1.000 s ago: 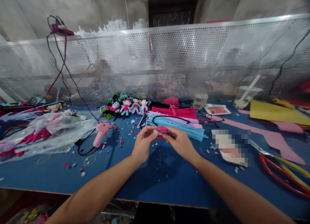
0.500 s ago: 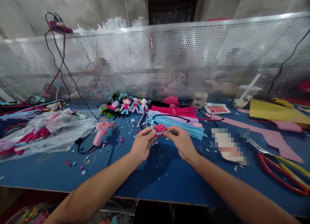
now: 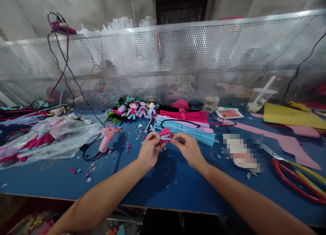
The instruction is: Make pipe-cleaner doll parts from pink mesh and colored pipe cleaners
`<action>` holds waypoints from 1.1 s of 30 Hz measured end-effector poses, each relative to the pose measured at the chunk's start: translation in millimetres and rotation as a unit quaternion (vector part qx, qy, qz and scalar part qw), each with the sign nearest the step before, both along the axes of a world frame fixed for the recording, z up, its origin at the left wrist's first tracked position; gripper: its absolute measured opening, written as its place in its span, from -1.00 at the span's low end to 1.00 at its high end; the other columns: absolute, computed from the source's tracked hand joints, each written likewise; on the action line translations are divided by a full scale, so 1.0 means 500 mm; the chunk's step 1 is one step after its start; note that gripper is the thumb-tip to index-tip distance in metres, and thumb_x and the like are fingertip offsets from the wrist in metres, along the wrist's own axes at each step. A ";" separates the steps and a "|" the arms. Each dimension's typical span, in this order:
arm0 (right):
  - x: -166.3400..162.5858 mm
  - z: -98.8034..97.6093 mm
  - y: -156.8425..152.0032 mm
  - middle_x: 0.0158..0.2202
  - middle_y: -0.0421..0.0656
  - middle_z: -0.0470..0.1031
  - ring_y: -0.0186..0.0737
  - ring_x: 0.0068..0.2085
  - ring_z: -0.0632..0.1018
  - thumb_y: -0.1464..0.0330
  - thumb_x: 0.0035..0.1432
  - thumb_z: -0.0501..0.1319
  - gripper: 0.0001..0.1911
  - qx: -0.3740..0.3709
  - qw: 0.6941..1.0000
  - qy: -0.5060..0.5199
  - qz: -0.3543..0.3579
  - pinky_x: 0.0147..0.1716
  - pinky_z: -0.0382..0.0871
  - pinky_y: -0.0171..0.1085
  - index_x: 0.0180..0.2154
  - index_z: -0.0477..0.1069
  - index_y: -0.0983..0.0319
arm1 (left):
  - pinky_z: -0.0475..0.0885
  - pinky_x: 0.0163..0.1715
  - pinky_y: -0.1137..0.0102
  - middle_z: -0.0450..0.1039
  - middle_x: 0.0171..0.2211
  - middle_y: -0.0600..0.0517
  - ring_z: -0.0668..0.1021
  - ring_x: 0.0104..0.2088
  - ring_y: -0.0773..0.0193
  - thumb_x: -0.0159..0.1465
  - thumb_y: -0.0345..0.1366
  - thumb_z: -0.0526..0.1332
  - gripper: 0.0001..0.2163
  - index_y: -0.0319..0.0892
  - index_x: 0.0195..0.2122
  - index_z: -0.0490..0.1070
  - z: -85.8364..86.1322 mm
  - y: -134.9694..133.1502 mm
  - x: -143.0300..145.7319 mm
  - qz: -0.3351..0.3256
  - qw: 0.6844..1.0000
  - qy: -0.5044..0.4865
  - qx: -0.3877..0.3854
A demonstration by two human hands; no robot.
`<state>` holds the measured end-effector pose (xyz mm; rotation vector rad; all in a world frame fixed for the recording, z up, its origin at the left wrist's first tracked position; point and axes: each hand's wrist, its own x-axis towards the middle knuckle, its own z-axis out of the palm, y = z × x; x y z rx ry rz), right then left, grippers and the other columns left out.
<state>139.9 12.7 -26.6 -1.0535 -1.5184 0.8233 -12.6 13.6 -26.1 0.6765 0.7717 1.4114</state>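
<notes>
My left hand [image 3: 149,151] pinches a small bright pink piece of twisted pipe cleaner [image 3: 165,131] above the blue table. A light blue pipe cleaner [image 3: 166,138] lies across the pink piece, one end sticking up past my left fingertips. At its other end, the closed thumb and forefinger of my right hand [image 3: 188,151] grip it. Just behind my hands lie bundles of light blue pipe cleaners [image 3: 196,133] and pink pipe cleaners [image 3: 188,116]. My fingers hide part of the pink piece.
A pink glue gun [image 3: 105,140] stands left, with its black cable. Small pipe-cleaner dolls [image 3: 142,110] sit behind it, near a plastic bag [image 3: 68,136]. Scissors [image 3: 292,175], a yellow sheet [image 3: 292,116] and a drink cup [image 3: 258,99] lie right. A perforated metal screen [image 3: 142,72] closes the back.
The light blue pipe cleaner, looped around the pink piece before, now runs straighter across its front, with one end up at the left. The pink piece has turned and shifted slightly left.
</notes>
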 end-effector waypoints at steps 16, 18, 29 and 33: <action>0.023 0.007 0.016 -0.47 -0.17 0.50 -0.20 -0.38 0.51 0.23 0.06 0.24 -0.81 -0.046 0.994 0.090 0.044 -0.37 0.36 -0.24 -0.45 0.34 0.21 | 0.49 -0.26 0.43 0.32 -0.53 0.16 0.44 -0.49 0.48 -0.06 -0.41 0.42 -0.79 -0.24 -0.53 0.36 0.014 0.002 -0.003 -0.023 0.999 0.023 0.018; 0.022 0.009 0.015 -0.47 -0.18 0.52 -0.21 -0.38 0.51 0.25 0.07 0.23 -0.82 -0.053 0.992 0.102 0.050 -0.35 0.35 -0.24 -0.46 0.32 0.20 | 0.50 -0.24 0.41 0.33 -0.52 0.15 0.45 -0.48 0.46 -0.06 -0.44 0.40 -0.81 -0.24 -0.52 0.37 0.016 0.002 -0.004 -0.031 0.999 0.019 0.020; 0.019 0.017 0.011 -0.53 -0.23 0.49 -0.20 -0.40 0.55 0.15 0.02 0.28 -0.71 -0.099 0.980 0.153 0.079 -0.37 0.30 -0.25 -0.46 0.25 0.18 | 0.51 -0.34 0.44 0.38 -0.55 0.12 0.47 -0.50 0.43 -0.03 -0.56 0.31 -0.87 -0.25 -0.51 0.38 0.026 0.006 -0.005 -0.016 1.000 0.014 0.002; 0.019 0.012 0.014 -0.56 -0.28 0.45 -0.26 -0.45 0.52 0.15 0.01 0.30 -0.70 -0.116 0.973 0.173 0.099 -0.38 0.27 -0.29 -0.46 0.26 0.19 | 0.48 -0.38 0.46 0.34 -0.58 0.14 0.46 -0.51 0.43 -0.07 -0.60 0.28 -0.83 -0.25 -0.56 0.34 0.032 0.003 -0.006 -0.029 0.999 0.001 0.015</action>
